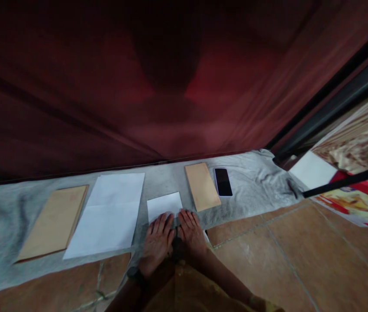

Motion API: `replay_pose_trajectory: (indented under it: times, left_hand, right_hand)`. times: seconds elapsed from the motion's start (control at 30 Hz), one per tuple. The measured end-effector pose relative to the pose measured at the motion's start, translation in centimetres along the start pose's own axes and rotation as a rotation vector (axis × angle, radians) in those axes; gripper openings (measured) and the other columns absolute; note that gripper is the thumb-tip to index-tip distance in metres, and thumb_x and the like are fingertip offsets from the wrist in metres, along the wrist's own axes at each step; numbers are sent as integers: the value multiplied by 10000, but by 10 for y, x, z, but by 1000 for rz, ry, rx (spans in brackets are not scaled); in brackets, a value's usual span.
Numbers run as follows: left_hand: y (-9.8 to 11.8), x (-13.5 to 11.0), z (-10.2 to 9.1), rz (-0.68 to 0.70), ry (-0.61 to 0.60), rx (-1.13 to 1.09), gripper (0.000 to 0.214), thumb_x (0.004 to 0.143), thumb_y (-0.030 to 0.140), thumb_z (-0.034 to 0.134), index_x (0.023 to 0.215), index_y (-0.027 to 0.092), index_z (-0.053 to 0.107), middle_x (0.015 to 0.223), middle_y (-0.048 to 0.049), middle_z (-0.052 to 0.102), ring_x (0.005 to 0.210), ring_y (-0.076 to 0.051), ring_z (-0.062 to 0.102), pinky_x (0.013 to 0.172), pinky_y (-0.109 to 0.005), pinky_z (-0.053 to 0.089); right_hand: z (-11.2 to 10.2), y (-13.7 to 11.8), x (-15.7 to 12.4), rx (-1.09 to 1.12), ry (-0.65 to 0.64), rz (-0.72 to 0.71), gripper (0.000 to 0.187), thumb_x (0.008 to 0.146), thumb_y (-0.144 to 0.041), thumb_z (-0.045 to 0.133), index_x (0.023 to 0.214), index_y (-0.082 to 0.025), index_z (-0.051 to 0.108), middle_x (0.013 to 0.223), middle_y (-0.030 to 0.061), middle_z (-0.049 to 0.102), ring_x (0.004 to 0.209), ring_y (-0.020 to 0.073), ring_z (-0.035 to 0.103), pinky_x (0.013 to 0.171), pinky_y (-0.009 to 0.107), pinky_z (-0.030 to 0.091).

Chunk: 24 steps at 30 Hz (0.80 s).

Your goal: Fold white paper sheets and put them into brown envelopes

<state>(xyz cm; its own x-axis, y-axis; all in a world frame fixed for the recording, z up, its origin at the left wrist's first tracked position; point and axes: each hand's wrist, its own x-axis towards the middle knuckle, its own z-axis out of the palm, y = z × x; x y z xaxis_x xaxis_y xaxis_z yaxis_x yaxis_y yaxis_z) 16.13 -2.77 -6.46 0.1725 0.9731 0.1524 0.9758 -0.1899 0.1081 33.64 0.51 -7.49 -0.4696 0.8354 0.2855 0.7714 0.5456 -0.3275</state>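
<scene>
Both my hands lie flat, side by side, on the near edge of a small white sheet of paper point(164, 203). My left hand point(158, 240), with a dark watch point(134, 273) on its wrist, has its fingers stretched out over the paper's left part. The fingers of my right hand point(191, 229) reach over its right corner. To the left lies a larger white sheet point(111, 212) with a faint crease across it. Farther left is a stack of brown envelopes or paper point(54, 221). A narrower brown envelope-like piece point(202, 186) lies to the right of my hands.
A phone point(223, 182) with a dark screen lies beside the narrow brown piece. Everything rests on a grey cloth point(252, 186) over a tiled floor point(268, 255). A dark red sheet point(171, 121) rises behind. At right stand black bars point(340, 99) and a printed poster point(359, 197).
</scene>
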Motion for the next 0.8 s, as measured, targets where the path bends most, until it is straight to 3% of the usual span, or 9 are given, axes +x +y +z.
replay_pose_trajectory:
  times: [0.2,0.37,0.5,0.63,0.8]
  left_hand:
    - [4,5,4,-51,46,22,507,1015,331,343,1481,206,501,1535,-129,508,1389,-303,497,1092,-521,439]
    - [20,41,5,51,68,-96,529,1034,315,319,1524,145,419,1619,-115,389,1517,-258,313,1204,-485,352]
    - [25,66,16,40,51,-153,566,1044,378,308,1536,107,379,1590,-149,428,1510,-241,331,1211,-483,360]
    - [22,70,24,8,62,-153,587,1043,418,315,1512,78,409,1576,-170,441,1496,-248,360,1207,-462,368]
    - [20,67,24,13,99,-127,560,1040,386,329,1537,136,395,1601,-116,418,1518,-236,316,1232,-459,321]
  right_hand:
    - [6,1,-1,16,71,21,480,1019,-277,465,1483,-159,499,1511,100,536,1415,232,463,1205,470,358]
    - [17,3,-4,2,73,-10,477,997,-287,476,1450,-155,549,1478,106,571,1399,266,479,1216,491,327]
    - [22,5,-6,7,84,-21,499,964,-259,474,1437,-128,565,1402,135,631,1346,295,528,1217,517,314]
    - [19,8,-6,29,65,-30,513,979,-283,454,1460,-126,538,1414,137,621,1344,283,526,1221,509,309]
    - [18,13,-7,31,55,-72,503,996,-286,446,1464,-123,533,1424,143,611,1392,283,480,1231,513,276]
